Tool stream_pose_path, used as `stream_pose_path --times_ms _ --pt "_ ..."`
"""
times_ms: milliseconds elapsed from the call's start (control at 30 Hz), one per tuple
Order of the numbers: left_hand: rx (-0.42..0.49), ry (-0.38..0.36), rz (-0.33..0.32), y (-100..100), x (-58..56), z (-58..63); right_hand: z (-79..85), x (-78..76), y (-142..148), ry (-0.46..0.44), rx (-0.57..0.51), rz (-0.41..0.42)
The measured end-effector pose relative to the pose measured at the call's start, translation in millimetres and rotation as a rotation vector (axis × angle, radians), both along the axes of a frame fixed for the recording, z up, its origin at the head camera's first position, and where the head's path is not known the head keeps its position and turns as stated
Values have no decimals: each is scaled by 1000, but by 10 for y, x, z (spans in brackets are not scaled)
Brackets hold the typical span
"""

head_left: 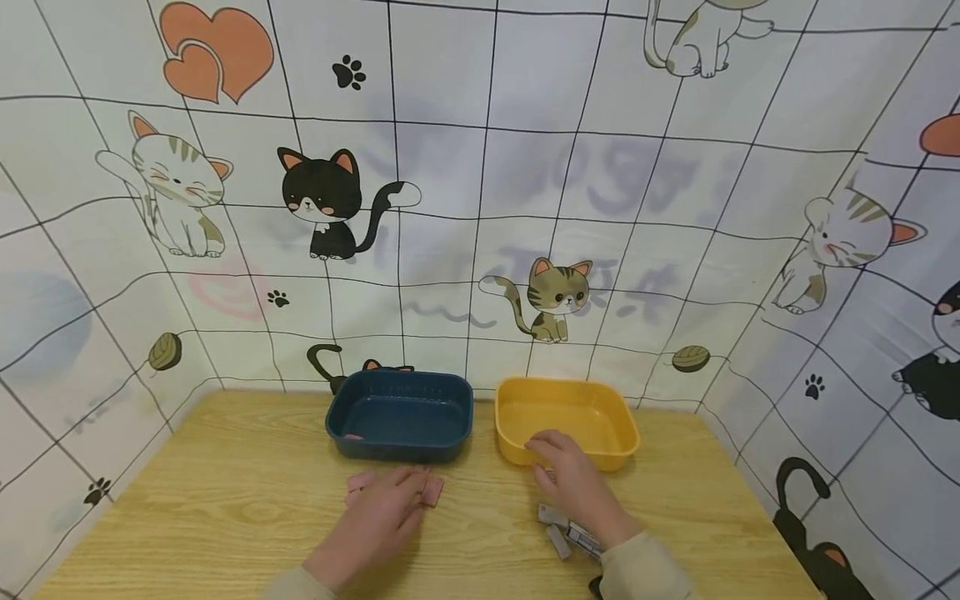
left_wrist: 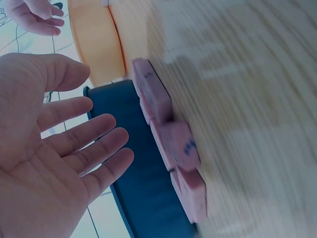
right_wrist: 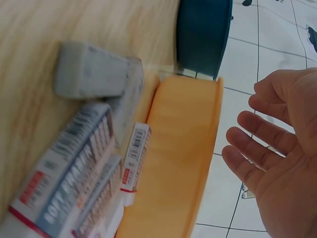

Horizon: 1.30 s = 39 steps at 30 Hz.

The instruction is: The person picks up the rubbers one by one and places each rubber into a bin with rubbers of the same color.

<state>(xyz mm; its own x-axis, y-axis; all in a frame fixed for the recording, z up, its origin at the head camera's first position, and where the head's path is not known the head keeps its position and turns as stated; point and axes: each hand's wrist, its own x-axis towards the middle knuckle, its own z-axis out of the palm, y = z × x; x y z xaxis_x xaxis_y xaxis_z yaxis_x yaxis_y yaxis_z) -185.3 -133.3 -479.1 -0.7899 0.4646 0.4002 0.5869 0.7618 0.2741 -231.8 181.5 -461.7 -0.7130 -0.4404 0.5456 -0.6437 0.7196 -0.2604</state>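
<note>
My left hand [head_left: 378, 512] is above several pink blocks [head_left: 433, 490], which look like erasers. In the left wrist view its fingers are spread, relaxed and empty, and the pink erasers [left_wrist: 183, 144] lie on the table beyond them. My right hand [head_left: 573, 483] hovers by the front of the yellow bin [head_left: 615, 450], with bent but loose fingers holding nothing. Grey erasers [head_left: 557, 542] and erasers in printed paper sleeves [right_wrist: 64, 173] lie in front of that bin, partly hidden by my right hand and arm in the head view.
A dark blue bin [head_left: 405, 451] stands left of the yellow one, with a small pink piece [head_left: 352, 437] inside. Cat-patterned cloth [head_left: 442, 250] walls the wooden table [head_left: 187, 500] at its back and sides. A black object [head_left: 595, 587] partly shows beside my right sleeve.
</note>
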Motion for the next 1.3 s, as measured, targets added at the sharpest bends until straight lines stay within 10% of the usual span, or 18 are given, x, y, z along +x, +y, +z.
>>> stream_pose_path --times_ms 1300 --pt "-125 66 143 -661 -178 -125 -115 380 -437 -150 59 78"
